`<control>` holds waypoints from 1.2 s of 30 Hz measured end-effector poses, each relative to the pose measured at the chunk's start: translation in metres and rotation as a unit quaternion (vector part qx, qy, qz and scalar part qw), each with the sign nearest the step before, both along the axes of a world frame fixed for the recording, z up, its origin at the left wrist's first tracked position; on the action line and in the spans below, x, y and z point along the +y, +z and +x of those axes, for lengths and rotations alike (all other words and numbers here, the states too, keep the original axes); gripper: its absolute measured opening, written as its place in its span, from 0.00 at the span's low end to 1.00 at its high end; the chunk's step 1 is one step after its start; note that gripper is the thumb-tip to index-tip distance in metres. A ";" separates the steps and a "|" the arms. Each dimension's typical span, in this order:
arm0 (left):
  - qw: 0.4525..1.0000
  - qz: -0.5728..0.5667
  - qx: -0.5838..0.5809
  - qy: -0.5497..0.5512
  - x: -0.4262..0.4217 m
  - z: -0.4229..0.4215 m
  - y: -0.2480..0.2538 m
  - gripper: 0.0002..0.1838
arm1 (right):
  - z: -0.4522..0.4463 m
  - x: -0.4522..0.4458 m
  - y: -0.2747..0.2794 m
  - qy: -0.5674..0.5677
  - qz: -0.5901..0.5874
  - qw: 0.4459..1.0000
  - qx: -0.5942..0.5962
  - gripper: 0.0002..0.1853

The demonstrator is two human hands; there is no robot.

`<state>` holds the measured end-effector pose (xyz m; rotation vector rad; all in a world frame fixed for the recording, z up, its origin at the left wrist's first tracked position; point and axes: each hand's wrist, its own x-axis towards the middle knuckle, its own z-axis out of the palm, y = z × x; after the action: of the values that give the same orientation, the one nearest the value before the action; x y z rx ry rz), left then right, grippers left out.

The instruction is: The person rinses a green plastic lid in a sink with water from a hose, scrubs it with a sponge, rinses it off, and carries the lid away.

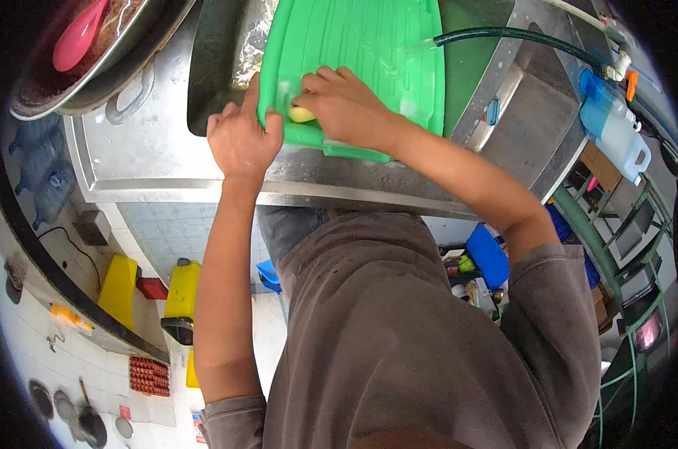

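A green ribbed plastic tray or board (354, 52) lies over the metal sink, its near-left corner between my hands. Against its left edge, my left hand (242, 142) holds on, with the thumb at the rim and the index finger stretched along the side. My right hand (343, 108) is closed on a yellow sponge (301, 114), pressed to the tray's inner near-left corner; some fingertips are hidden. A dark hose (518, 34) reaches in from the right, its clear tip over the tray's right part, where the surface looks wet.
Large pans (159, 56) with a pink ladle (77, 37) stand on the steel counter (144, 161) at the left. A blue-and-white jug (612, 123) is at the right, near a small blue item (492, 112) on the sink edge. Yellow bins (182, 292) stand below.
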<state>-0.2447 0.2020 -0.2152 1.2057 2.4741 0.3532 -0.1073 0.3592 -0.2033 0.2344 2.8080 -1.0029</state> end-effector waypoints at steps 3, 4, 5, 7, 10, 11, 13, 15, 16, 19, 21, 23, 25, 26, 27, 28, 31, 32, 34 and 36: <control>1.000 0.007 -0.002 0.003 0.000 0.001 -0.001 0.33 | 0.001 0.022 0.016 0.108 0.083 0.991 -0.005 0.07; 1.000 0.009 -0.003 0.004 -0.001 0.001 -0.002 0.34 | 0.000 0.025 0.021 0.129 0.089 0.987 -0.017 0.07; 1.000 0.005 0.001 0.004 -0.001 0.001 -0.002 0.34 | 0.000 0.027 0.023 0.151 0.095 0.984 -0.028 0.07; 1.000 -0.001 0.008 0.002 0.000 0.001 -0.001 0.34 | -0.002 0.017 0.014 0.078 0.065 0.993 -0.060 0.06; 1.000 -0.015 0.009 0.009 0.003 0.002 0.003 0.34 | -0.019 -0.011 -0.008 -0.050 -0.026 0.993 -0.103 0.07; 1.000 -0.011 0.009 0.008 0.002 0.002 0.003 0.34 | -0.023 -0.020 -0.014 -0.097 -0.063 0.987 -0.112 0.07; 1.000 0.006 0.015 0.001 0.000 0.000 -0.003 0.34 | -0.024 -0.027 -0.022 -0.170 -0.100 0.979 -0.053 0.05; 1.000 0.005 0.016 -0.004 -0.003 0.000 -0.006 0.34 | -0.018 -0.029 -0.022 -0.184 -0.118 0.975 -0.032 0.04; 1.000 0.010 0.017 -0.008 -0.003 0.000 -0.007 0.34 | -0.013 -0.027 -0.019 -0.163 -0.118 0.979 -0.045 0.06; 0.999 0.037 0.032 -0.011 -0.008 0.001 -0.017 0.33 | 0.007 -0.024 -0.001 -0.087 -0.063 0.993 -0.051 0.11; 0.998 0.047 0.038 -0.016 -0.011 0.002 -0.019 0.33 | 0.025 -0.027 0.012 -0.077 -0.016 0.996 -0.038 0.13; 0.998 0.048 0.026 -0.024 -0.011 0.002 -0.017 0.33 | 0.045 -0.034 0.018 -0.133 0.018 0.991 -0.013 0.17; 0.999 0.027 0.016 -0.028 -0.006 0.003 -0.002 0.32 | 0.056 -0.035 0.042 -0.234 0.008 0.971 -0.040 0.19; 0.999 0.038 0.018 -0.035 -0.009 0.002 -0.007 0.32 | 0.064 -0.036 0.060 -0.294 -0.011 0.954 -0.064 0.20; 0.998 0.046 0.020 -0.040 -0.011 -0.001 -0.013 0.32 | 0.071 -0.038 0.075 -0.350 -0.033 0.932 -0.083 0.21; 0.998 0.049 0.011 -0.041 -0.010 -0.001 -0.010 0.31 | 0.084 -0.039 0.078 -0.439 -0.042 0.897 -0.023 0.22; 0.999 0.017 -0.029 -0.035 -0.010 -0.002 -0.005 0.31 | 0.136 -0.034 0.074 -0.671 -0.194 0.707 0.109 0.26; 0.999 0.009 -0.034 -0.038 -0.010 -0.005 -0.009 0.32 | 0.155 -0.027 0.081 -0.729 -0.322 0.592 0.118 0.27; 0.998 -0.004 -0.051 -0.040 -0.009 -0.007 -0.007 0.31 | 0.215 0.002 0.069 -0.756 -0.392 0.498 0.161 0.26; 0.997 0.022 -0.059 -0.052 -0.010 -0.011 -0.010 0.31 | 0.268 0.036 0.075 -0.773 -0.437 0.375 0.266 0.18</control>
<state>-0.2560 0.1916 -0.2250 1.2875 2.3044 0.4390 0.1611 0.3949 -0.1279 2.8636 0.7470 -2.7857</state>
